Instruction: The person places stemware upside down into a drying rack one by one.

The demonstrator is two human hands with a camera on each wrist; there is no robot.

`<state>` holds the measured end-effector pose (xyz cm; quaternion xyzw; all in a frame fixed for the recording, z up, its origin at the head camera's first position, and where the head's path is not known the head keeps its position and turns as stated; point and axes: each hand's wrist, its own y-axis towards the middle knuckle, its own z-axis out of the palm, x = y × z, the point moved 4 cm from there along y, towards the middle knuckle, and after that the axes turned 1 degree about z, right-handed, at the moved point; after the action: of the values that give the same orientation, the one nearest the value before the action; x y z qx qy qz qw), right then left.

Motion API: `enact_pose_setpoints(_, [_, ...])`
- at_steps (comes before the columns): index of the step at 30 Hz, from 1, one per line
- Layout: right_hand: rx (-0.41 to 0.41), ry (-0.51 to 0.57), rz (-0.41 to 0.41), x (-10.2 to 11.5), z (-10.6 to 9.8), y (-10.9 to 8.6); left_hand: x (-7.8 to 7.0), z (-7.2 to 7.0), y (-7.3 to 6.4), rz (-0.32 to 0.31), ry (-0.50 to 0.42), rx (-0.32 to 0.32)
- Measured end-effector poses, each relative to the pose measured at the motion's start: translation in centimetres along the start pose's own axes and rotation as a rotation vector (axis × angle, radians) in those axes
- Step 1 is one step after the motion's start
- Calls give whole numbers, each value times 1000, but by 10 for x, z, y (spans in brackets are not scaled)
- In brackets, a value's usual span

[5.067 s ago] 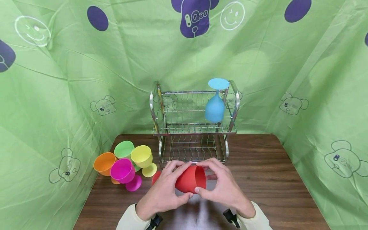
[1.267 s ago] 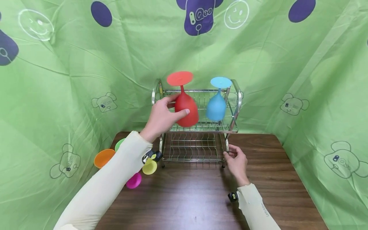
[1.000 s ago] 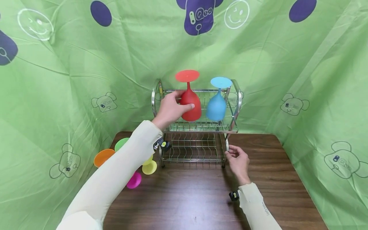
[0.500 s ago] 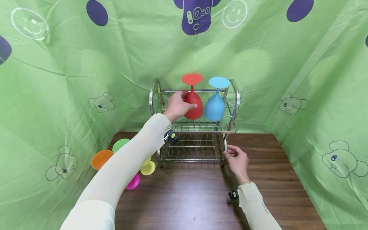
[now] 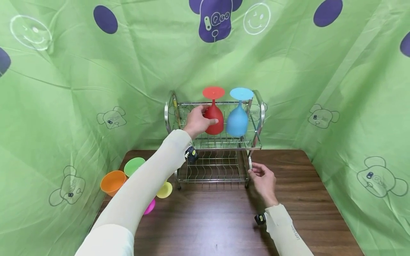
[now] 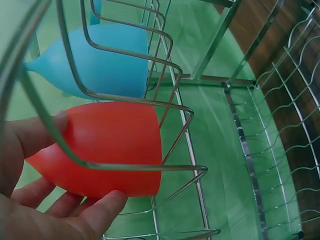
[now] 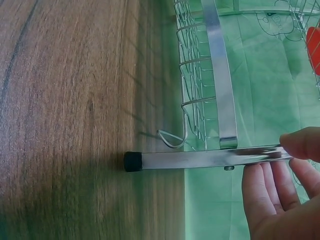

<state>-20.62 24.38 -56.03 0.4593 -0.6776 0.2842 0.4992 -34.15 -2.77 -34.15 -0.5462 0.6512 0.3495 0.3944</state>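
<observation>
A red plastic goblet (image 5: 216,113) stands upside down on the upper tier of a metal dish rack (image 5: 211,181), its round base up. My left hand (image 5: 198,121) grips its bowl from the left; in the left wrist view the thumb and fingers lie around the red bowl, behind rack wires. A blue goblet (image 5: 237,122), also inverted, is just right of it. My right hand (image 5: 263,181) holds the rack's right front leg. In the right wrist view, thumb and fingers pinch that metal leg (image 7: 200,158) above its black foot.
Orange (image 5: 113,181), green (image 5: 133,165), yellow (image 5: 164,190) and magenta (image 5: 149,207) goblets stand at the left of the wooden table (image 5: 205,220), partly hidden by my left sleeve. Green patterned cloth (image 5: 275,71) surrounds the table.
The red goblet, earlier in both hands over the table, was brought inverted to the upper tier, then moved right and down beside the blue one. My right hand went to the rack's leg.
</observation>
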Motion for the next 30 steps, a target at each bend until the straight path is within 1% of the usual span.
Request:
enact_pose_setpoints(6, [-10,-4,-12,1,0,0,-1,-1,-3,4,-3,-1])
enact_pose_setpoints(14, [-3,-7,-16,0,2,-2,1,-2,-6,5,9,-1])
enact_pose_setpoints(18, [4,-19,-20,0,2,-1,0,-7,-9,-16,-59,-24])
enact_pose_setpoints(20, [5,-17,-21,-1,1,0,-3,-13,-14,-23,-96,-47])
enact_pose_setpoints(22, [7,-13,-16,-1,1,0,-7,-21,-23,-11,-118,-71])
enact_pose_setpoints(24, [6,-8,-9,-1,0,0,-11,-31,-37,10,-128,-89])
enact_pose_setpoints(26, [10,-11,-6,-1,1,-1,-14,-44,-55,46,-133,-115])
enact_pose_setpoints(28, [17,-20,-5,-1,0,-1,-14,-57,-76,93,-149,-144])
enact_pose_setpoints(30, [20,-24,-6,-2,-1,-1,-11,-68,-98,138,-162,-181])
